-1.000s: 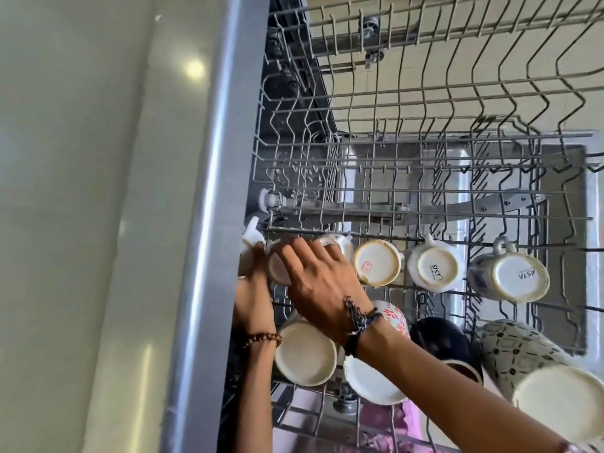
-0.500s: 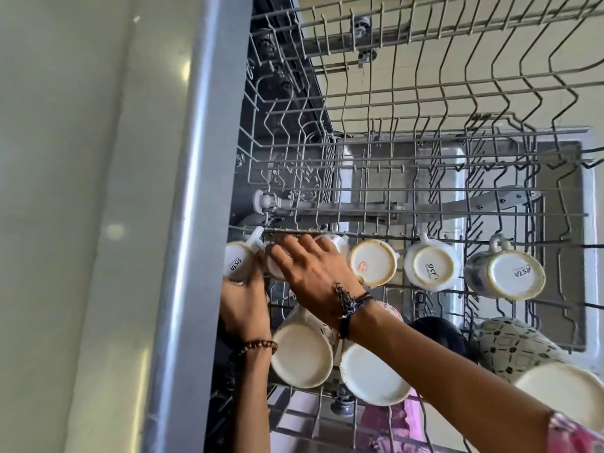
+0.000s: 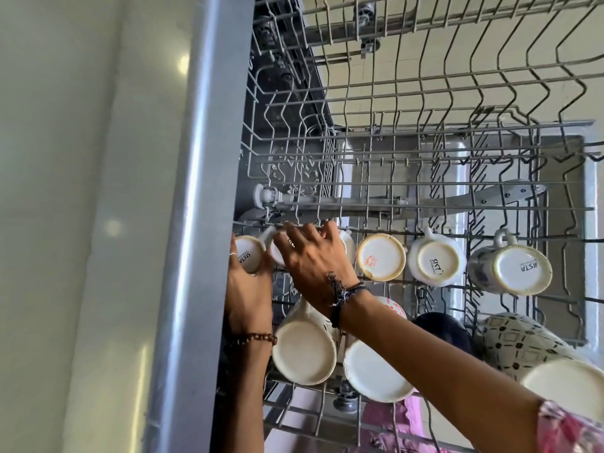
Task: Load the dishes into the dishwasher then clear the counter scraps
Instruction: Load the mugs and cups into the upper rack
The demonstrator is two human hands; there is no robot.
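The upper rack (image 3: 425, 152) of the dishwasher is seen from above, pulled out beside the grey metal edge (image 3: 202, 223) of the machine's front. A row of small cups is set upside down across the rack's middle. The leftmost cup (image 3: 249, 255) lies hard against the metal edge, and the left hand (image 3: 246, 289) is wrapped around its lower side, fingers (image 3: 232, 253) curled on the rim nearest the edge, so the cup is gripped. The right hand (image 3: 313, 259) is laid over the second cup (image 3: 277, 246), which is mostly hidden; its fingers are spread and bent down over it, and whether that cup is truly grasped cannot be told. Just beside the hand, a cup with a red mark (image 3: 380, 256), a white handled cup (image 3: 436, 261) and a patterned cup (image 3: 513, 266) are lined up, closely spaced but apart.

Nearer the viewer, a second row is packed: two larger mugs (image 3: 304, 353) touching side by side under the right forearm, a dark cup (image 3: 447, 328) and a patterned mug (image 3: 523, 341) at the right. Beyond the cup row, the far half of the rack is left free, with only bare tines standing.
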